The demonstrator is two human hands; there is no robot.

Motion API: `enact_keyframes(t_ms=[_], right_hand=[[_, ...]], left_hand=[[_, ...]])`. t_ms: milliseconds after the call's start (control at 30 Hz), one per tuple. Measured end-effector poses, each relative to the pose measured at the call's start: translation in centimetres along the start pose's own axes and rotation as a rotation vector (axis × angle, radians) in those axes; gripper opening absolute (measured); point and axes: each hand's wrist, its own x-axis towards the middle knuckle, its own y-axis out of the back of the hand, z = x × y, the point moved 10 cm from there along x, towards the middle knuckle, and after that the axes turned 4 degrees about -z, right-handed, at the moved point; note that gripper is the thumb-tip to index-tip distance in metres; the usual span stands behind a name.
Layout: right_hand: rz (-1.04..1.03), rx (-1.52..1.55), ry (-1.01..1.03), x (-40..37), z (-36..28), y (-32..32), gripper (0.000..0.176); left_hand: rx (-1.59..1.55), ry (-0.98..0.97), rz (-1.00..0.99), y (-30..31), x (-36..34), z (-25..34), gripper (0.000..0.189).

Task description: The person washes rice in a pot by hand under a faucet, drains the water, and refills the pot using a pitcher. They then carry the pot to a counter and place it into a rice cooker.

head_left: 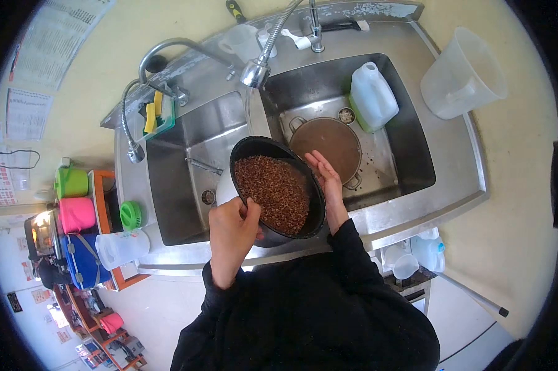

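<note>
A pot [316, 216] with a black inside and a pale outside is tilted over the front of the sink. Reddish-brown grains [270, 191] fill much of it. My left hand [232, 226] grips its near-left rim, thumb over the edge. Fingers stretched out, my right hand [330, 185] is open right at the pot's right rim. Behind that hand, a two-handled metal pot [334, 145] of murky brown liquid sits in the right basin [387, 179].
A whitish jug [375, 99] stands in the right basin. The left basin [214, 136] has a drain and a metal utensil. A hose faucet [254, 73] hangs over the divider. A clear pitcher [461, 77] stands right, a sponge container [161, 117] left.
</note>
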Motion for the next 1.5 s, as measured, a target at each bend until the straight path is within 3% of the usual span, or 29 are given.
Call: enact_keyframes(t_ms=[1500], right_hand=[[0.041, -0.061, 0.045, -0.2, 0.0, 0.8, 0.045]], left_hand=[[0.108, -0.071, -0.045, 0.0, 2.1, 1.6, 0.036]])
